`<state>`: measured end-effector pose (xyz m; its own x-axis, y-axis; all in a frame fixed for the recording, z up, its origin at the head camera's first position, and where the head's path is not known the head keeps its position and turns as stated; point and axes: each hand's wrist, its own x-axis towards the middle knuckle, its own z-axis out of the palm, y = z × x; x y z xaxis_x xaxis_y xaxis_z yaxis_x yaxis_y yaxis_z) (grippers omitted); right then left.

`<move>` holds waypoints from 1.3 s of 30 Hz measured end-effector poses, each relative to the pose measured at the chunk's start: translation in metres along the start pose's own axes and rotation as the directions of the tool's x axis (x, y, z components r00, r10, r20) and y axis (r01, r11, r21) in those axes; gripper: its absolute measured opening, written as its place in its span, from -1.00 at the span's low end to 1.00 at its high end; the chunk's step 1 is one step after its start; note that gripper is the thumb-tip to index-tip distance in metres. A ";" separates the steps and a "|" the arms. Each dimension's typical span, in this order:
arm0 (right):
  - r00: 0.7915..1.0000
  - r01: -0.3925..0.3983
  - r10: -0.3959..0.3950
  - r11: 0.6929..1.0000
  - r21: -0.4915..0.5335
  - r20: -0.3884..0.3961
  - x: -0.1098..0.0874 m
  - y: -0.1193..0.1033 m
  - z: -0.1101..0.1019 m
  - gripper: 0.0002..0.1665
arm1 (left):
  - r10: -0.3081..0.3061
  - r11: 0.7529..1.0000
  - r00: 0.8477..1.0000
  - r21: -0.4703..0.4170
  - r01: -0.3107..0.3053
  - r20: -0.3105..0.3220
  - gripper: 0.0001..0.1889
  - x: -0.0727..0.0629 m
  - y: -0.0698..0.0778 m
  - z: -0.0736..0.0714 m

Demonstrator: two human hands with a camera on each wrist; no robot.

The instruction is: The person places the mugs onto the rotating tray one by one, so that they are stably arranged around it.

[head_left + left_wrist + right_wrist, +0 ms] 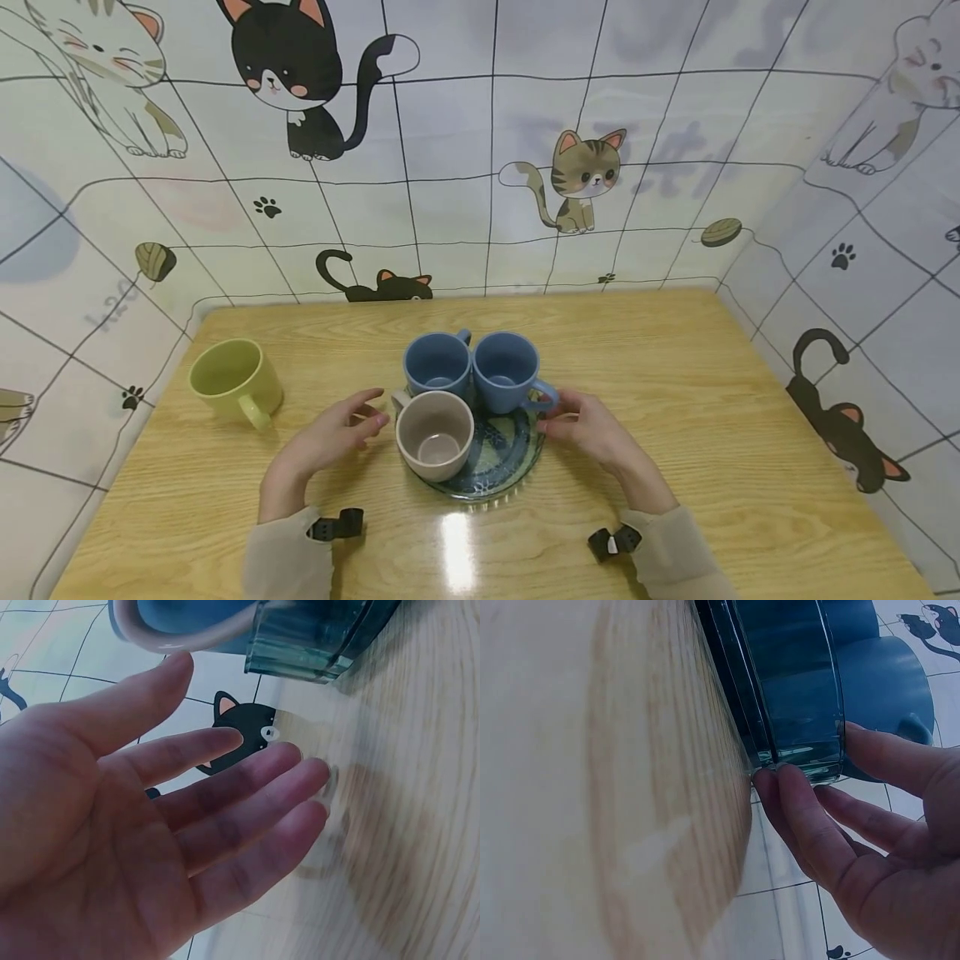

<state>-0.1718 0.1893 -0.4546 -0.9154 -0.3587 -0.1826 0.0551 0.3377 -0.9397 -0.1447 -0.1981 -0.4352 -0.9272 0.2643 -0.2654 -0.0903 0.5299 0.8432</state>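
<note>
A round glass tray (pixel 498 481) with a dark blue patterned base stands at the middle of the table. It bears two blue mugs (pixel 437 362) (pixel 507 371) at the back and a beige mug (pixel 435 437) at the front left. My right hand (pixel 588 427) is at the tray's right edge, close to a blue mug's handle. In the right wrist view, its thumb meets the glass rim and the curled fingers (pixel 810 817) grip low on the side. Left of the tray, my left hand (pixel 333 437) has loosely extended fingers (pixel 247 847), holding nothing.
A yellow-green mug (pixel 236 383) stands on the wooden table (pixel 660 358) at the left, beyond my left hand. A white wall covering (pixel 465 208) with cat drawings encloses the table's back and sides.
</note>
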 end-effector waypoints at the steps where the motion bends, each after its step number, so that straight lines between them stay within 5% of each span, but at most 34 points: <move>1: 1.000 0.002 -0.002 1.000 0.000 0.001 0.000 0.000 0.000 -0.61 | 0.001 1.000 1.000 0.003 -0.001 -0.001 -0.36 -0.001 0.000 -0.001; 11: 1.000 0.011 -0.011 1.000 0.000 0.008 0.002 0.005 -0.001 -0.61 | -0.001 0.999 0.998 0.045 0.004 -0.066 -0.36 -0.007 0.000 -0.009; 19: 1.000 0.013 -0.014 1.000 0.005 0.012 0.001 0.005 -0.002 -0.59 | 0.032 0.982 0.988 0.191 -0.002 -0.154 -0.33 -0.022 0.000 -0.016; 32: 1.000 0.012 -0.012 1.000 -0.008 -0.001 -0.001 0.006 -0.003 -0.59 | 0.107 0.977 0.941 0.211 -0.040 -0.321 -0.47 -0.056 0.002 -0.019; 34: 1.000 0.019 -0.019 1.000 -0.012 0.003 0.000 0.007 -0.004 -0.59 | 0.100 0.973 0.928 0.230 -0.016 -0.359 -0.49 -0.062 0.002 -0.019; 36: 1.000 0.025 -0.025 1.000 -0.006 0.009 0.001 0.007 -0.004 -0.59 | 0.105 0.968 0.900 0.252 0.006 -0.424 -0.52 -0.069 0.000 -0.020; 39: 0.999 0.033 -0.033 0.999 0.002 0.010 0.003 0.008 -0.004 -0.57 | 0.108 0.961 0.825 0.271 0.056 -0.555 -0.58 -0.074 -0.003 -0.021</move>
<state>-0.1757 0.1948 -0.4615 -0.9126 -0.3785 -0.1546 0.0260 0.3237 -0.9458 -0.0828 -0.2360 -0.4082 -0.9763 -0.1716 0.1316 -0.0403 0.7424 0.6687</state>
